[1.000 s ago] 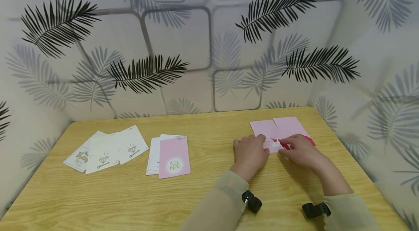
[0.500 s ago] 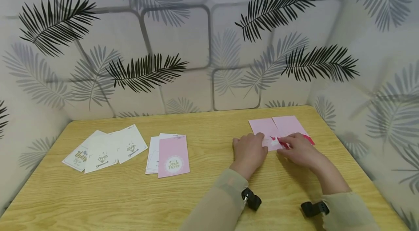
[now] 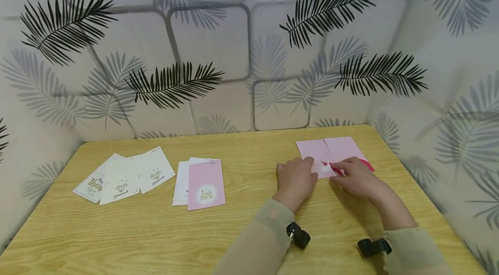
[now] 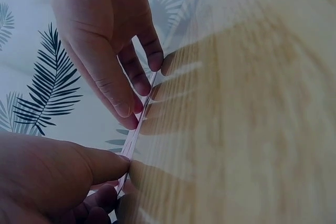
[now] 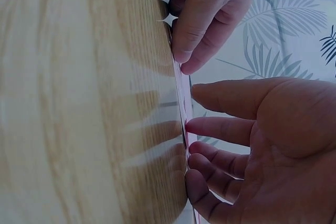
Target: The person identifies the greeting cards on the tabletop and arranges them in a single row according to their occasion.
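Note:
Two pink cards lie side by side at the back right of the table in the head view, partly covered by the hands. On the left pink card (image 3: pixel 315 149) a small white and red figure shows; the right pink card (image 3: pixel 343 147) has a red lower corner. My left hand (image 3: pixel 295 181) rests at the left card's left side, thumb and fingertips at its edge. My right hand (image 3: pixel 358 176) lies over the lower part of both cards. From the right wrist, its spread fingers (image 5: pixel 218 129) touch the thin pink edge (image 5: pixel 184 98), thumb apart from the fingers.
Left of centre, a pink "Smile More" card (image 3: pixel 206 179) overlaps white cards (image 3: pixel 180 188). Further left, several white cards (image 3: pixel 118 182) lie fanned out, two with gold diamonds. The wood-grain table (image 3: pixel 156 240) ends at a leaf-patterned wall covering (image 3: pixel 218 101).
The head view has tilted slightly, so everything sits a little higher. Both hands stay at the pink cards with hardly any movement.

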`<state>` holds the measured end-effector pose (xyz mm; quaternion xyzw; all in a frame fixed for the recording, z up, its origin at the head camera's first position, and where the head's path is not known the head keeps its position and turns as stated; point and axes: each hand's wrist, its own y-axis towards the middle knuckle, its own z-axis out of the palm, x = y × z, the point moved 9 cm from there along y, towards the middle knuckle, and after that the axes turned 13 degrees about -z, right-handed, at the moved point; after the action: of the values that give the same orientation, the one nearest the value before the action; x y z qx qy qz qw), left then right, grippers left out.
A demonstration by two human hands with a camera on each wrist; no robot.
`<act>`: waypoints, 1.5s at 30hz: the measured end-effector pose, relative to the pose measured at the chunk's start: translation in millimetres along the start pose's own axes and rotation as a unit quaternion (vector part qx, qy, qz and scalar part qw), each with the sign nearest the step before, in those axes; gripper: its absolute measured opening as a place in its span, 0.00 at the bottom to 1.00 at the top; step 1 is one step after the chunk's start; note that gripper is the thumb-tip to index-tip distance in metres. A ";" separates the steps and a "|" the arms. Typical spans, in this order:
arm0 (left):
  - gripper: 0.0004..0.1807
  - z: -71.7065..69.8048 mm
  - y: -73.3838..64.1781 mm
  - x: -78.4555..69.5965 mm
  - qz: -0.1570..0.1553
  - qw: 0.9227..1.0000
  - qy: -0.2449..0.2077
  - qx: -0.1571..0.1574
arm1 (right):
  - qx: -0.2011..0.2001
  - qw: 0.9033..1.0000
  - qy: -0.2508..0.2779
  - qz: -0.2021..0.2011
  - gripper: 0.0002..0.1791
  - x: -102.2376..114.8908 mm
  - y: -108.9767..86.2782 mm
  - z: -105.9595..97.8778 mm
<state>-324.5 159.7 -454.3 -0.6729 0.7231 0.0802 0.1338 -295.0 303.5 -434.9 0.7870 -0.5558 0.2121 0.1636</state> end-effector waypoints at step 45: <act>0.24 1.4 -0.6 1.8 -0.001 1.000 -0.014 0.004 | -0.004 1.000 0.024 0.004 0.25 -9.3 0.2 -9.1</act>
<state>-323.8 158.4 -456.2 -0.6720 0.7208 0.0867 0.1461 -299.3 315.4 -431.9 0.7785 -0.5561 0.2293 0.1795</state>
